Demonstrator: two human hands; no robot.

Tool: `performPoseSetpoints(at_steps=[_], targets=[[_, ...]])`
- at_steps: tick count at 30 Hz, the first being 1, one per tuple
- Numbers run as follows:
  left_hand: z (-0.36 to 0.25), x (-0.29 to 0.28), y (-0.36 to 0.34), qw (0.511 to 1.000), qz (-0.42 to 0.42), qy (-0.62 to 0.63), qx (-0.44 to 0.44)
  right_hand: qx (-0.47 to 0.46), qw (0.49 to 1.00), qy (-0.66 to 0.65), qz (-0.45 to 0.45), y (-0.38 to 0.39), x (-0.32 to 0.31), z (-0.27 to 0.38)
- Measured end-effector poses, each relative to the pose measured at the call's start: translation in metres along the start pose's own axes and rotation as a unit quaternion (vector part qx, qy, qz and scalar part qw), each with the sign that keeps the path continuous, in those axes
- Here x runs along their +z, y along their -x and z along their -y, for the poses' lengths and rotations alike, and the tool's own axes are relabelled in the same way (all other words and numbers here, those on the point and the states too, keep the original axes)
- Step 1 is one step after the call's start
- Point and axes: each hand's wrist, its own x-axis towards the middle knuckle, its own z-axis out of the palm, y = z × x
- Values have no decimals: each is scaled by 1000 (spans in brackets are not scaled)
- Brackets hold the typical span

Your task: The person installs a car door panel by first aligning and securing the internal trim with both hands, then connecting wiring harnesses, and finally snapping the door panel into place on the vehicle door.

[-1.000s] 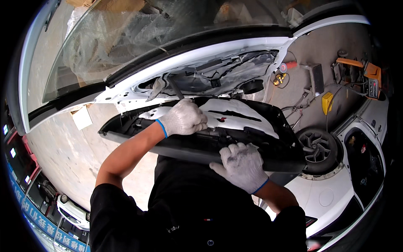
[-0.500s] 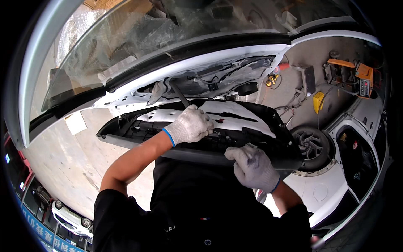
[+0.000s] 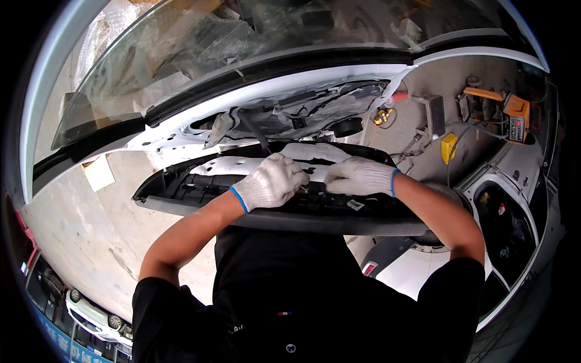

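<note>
A black car door trim panel [image 3: 242, 219] lies across in front of my body, its back side up, with white padding [image 3: 227, 165] fixed along it. Over its middle is my left hand [image 3: 270, 181] in a white knit glove, fingers closed; a tiny pale bit shows at the fingertips, too small to name. Close on its right, my right hand [image 3: 361, 176], gloved alike, rests over the panel with fingers bent together; what they hold, if anything, is hidden. A dark strap-like piece [image 3: 255, 132] runs from the door to the panel beside my left hand.
Beyond the panel stands the white car door [image 3: 242, 97], its inner side bare, with a window glass [image 3: 181, 66] above. To the right are a wheel [image 3: 442, 196], a yellow object [image 3: 448, 149], an orange machine [image 3: 516, 114] and a white car body [image 3: 496, 172]. A paper sheet [image 3: 98, 173] lies on the floor.
My right hand has moved up and left from the panel's near edge to its middle, close to my left hand. My left hand stays at about the same spot on the panel.
</note>
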Motion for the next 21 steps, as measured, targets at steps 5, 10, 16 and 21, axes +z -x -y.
performPoseSetpoints(at_steps=[5, 10, 16, 21], targets=[[9, -11, -1, 992, -114, -46, -17, -41, 999, -22, -19, -29, 26, 7], [10, -11, -2, 990, -109, -83, -35, -61, 998, -3, -8, -26, 21, 22], [17, -6, -2, 992, -110, -56, -41, -97, 986, 105, -84, -26, 30, 21], [18, -2, 0, 992, -95, -77, -36, -105, 981, 123, -104, -37, 24, 23]])
